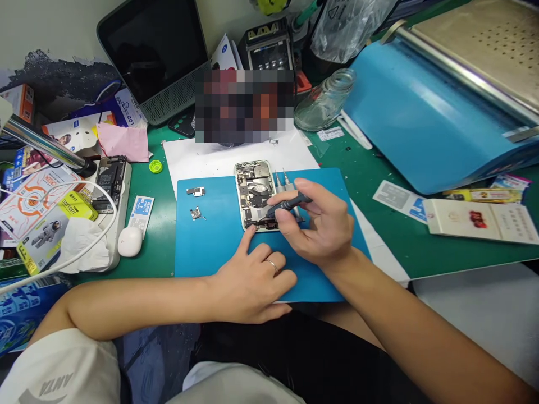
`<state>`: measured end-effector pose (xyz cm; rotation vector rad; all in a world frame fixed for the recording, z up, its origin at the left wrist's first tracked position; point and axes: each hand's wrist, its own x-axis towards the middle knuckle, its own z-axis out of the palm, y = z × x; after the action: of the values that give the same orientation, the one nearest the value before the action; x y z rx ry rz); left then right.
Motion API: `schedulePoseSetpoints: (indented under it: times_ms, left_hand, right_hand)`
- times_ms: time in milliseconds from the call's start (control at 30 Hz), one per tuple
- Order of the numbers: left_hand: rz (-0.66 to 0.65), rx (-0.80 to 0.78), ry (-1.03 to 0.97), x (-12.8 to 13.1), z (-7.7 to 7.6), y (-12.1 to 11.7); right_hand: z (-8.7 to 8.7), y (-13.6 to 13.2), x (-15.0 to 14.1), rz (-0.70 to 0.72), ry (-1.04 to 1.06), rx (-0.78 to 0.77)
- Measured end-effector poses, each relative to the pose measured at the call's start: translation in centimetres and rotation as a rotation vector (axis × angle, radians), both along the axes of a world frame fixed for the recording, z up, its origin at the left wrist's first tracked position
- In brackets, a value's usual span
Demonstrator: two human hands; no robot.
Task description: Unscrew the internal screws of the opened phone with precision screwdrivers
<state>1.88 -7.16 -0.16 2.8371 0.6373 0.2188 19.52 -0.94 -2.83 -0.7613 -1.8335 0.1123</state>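
Note:
An opened phone with bare inner parts lies on a blue mat. Pinched between the thumb and fingers of my right hand is a slim black hand tool, slanting down toward the phone's lower part. Its exact kind is unclear, and its tip is hard to make out. My left hand wears a ring and has its fingers apart, the index fingertip touching the phone's lower edge. Two screwdrivers lie just right of the phone, partly hidden by my right hand.
Two small phone parts, a metal-covered piece and a smaller piece, lie left on the mat. Farther left are a white earbud case and another opened device. A glass jar leans behind; a cigarette-like box lies right.

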Motion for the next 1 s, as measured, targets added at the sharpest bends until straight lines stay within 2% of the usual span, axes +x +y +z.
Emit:
schedulePoseSetpoints:
  times_ms: [200, 367, 500, 1000]
  left_hand:
    - [-0.004, -0.024, 0.025, 0.07, 0.17, 0.04]
    - [0.022, -0.036, 0.033, 0.06, 0.25, -0.05]
    - [0.019, -0.036, 0.042, 0.01, 0.20, -0.08]
    - [0.023, -0.036, 0.042, 0.02, 0.19, 0.03]
  right_hand:
    - [-0.13, 0.02, -0.05, -0.008, 0.024, -0.027]
    - [-0.34, 0.03, 0.01, 0.038, 0.185, -0.184]
    - [-0.24, -0.04, -0.08, 0.104, 0.191, -0.272]
    - [0.45, -0.36, -0.21, 0.088, 0.198, -0.241]
